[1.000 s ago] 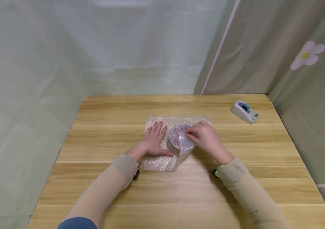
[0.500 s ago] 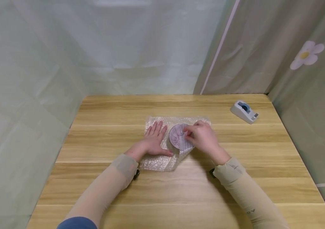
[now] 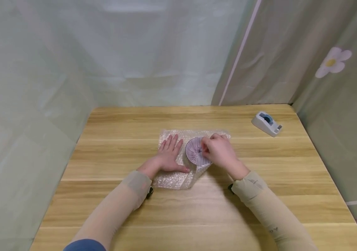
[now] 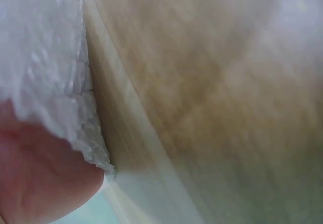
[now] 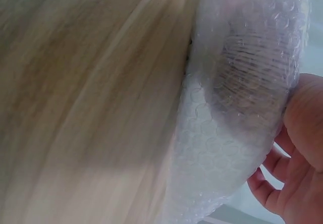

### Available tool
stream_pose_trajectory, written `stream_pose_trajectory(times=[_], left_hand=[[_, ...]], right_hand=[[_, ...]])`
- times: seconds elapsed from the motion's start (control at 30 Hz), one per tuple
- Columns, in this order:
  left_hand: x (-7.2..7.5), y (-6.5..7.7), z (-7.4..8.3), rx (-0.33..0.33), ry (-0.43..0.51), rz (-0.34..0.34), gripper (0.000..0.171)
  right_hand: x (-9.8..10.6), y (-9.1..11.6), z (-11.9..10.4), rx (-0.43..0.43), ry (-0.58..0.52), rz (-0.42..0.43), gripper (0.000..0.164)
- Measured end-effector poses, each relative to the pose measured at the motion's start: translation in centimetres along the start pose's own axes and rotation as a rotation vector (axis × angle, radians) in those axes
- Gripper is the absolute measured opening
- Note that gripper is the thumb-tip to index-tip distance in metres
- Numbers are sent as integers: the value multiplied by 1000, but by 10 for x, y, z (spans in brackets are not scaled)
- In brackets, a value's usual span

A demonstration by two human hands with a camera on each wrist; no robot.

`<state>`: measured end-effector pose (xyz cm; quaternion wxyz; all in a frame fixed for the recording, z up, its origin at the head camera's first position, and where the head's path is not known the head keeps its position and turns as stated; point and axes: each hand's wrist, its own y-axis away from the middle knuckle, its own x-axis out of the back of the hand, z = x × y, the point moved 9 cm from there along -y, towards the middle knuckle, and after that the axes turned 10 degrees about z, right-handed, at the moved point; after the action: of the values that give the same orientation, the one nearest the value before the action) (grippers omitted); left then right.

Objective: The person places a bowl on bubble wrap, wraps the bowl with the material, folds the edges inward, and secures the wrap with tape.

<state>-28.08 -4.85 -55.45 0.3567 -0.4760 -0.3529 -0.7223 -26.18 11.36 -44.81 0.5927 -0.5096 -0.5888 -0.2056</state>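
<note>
A round bowl (image 3: 193, 150) with purple stripes inside sits on a sheet of bubble wrap (image 3: 172, 179), just right of the middle in the head view. My left hand (image 3: 169, 157) lies flat on the sheet left of the bowl, fingers spread. With thumb and fingers my right hand (image 3: 217, 150) pinches a flap of the wrap at the bowl's right side and holds it over the inside. In the right wrist view the bowl's striped outer side (image 5: 252, 77) shows through the bubble wrap (image 5: 202, 153). The fingertips of my right hand are partly hidden in the head view.
A white tape dispenser (image 3: 267, 123) with a blue core stands at the back right of the wooden table (image 3: 118, 120). Pale curtains (image 3: 153, 52) hang behind the table and on both sides.
My right hand has moved slightly left, drawing the wrap's flap further into the bowl. My left hand stays flat in its place. The head view has shifted a little.
</note>
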Motion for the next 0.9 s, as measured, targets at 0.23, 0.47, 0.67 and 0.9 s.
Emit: stream_pose_trajectory(times=[0.23, 0.47, 0.67, 0.9], left_hand=[[-4, -2, -3, 1, 17, 8, 143], [-3, -2, -3, 9, 16, 3, 144], [0, -1, -3, 2, 29, 12, 142], [0, -1, 0, 2, 25, -5, 141]], right_hand=[[-4, -1, -3, 14, 45, -28, 32], [-5, -2, -5, 26, 72, -18, 36], [-3, -2, -7, 28, 92, 12, 36], [0, 0, -3, -27, 141, 35, 42]])
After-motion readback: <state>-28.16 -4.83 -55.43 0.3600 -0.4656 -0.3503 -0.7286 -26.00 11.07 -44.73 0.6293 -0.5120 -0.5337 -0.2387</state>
